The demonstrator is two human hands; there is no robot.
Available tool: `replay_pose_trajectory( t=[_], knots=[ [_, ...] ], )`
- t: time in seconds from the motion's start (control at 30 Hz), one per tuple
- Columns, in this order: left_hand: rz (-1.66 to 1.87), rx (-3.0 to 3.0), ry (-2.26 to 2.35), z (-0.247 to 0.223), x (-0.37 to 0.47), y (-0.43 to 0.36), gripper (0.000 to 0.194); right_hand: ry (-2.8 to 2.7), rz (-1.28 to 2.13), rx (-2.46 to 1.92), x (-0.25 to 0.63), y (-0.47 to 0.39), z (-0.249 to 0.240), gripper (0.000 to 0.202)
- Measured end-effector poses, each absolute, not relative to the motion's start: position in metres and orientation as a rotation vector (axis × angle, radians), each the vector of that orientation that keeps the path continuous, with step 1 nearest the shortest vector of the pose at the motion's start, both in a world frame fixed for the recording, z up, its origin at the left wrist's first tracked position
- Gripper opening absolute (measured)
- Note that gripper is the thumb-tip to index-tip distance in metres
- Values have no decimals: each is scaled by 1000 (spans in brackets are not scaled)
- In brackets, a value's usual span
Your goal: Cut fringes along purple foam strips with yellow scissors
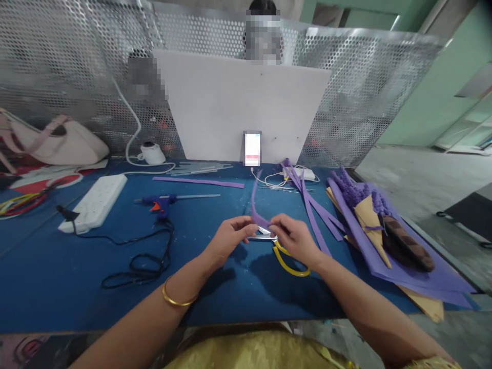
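Observation:
A thin purple strip (260,221) stretches between my two hands, its loose end curving up toward the back of the table. My left hand (229,239) pinches it on the left with thumb and fingertips. On the right, my right hand (295,237) also has its fingers closed on the strip. Beneath my hands lie scissors with yellow handles (286,263), partly covered by the right hand. Another flat purple strip (200,182) rests farther back, and several more purple strips (313,218) lie crossed to the right.
A blue glue gun (163,205) with a coiled black cord and a white power strip (98,202) are on the left. A lit phone (252,148) leans on the white board (246,102). Purple wrapping paper (369,253) with purple flowers (355,190) and a brown case (408,243) lie right.

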State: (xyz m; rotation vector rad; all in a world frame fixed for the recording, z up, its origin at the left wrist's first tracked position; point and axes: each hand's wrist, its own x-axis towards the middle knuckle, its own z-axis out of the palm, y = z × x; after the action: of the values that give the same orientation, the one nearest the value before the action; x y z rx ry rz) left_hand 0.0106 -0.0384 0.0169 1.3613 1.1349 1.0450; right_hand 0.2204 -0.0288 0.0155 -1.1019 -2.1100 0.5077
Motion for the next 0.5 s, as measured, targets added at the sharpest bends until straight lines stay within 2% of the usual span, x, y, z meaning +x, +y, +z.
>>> replay_pose_trajectory(
  t=[0.13,0.37,0.5],
  knots=[
    [1128,1207,1130,15,9,-37,28,-2167,681,-972,212,-32,8,17],
    [1047,1236,1126,19,18,-45,22,-2204,841,-950,215,-28,9,15],
    [1190,1236,1254,18,22,-46,12,-2246,866,-995,216,-27,11,19]
  ],
)
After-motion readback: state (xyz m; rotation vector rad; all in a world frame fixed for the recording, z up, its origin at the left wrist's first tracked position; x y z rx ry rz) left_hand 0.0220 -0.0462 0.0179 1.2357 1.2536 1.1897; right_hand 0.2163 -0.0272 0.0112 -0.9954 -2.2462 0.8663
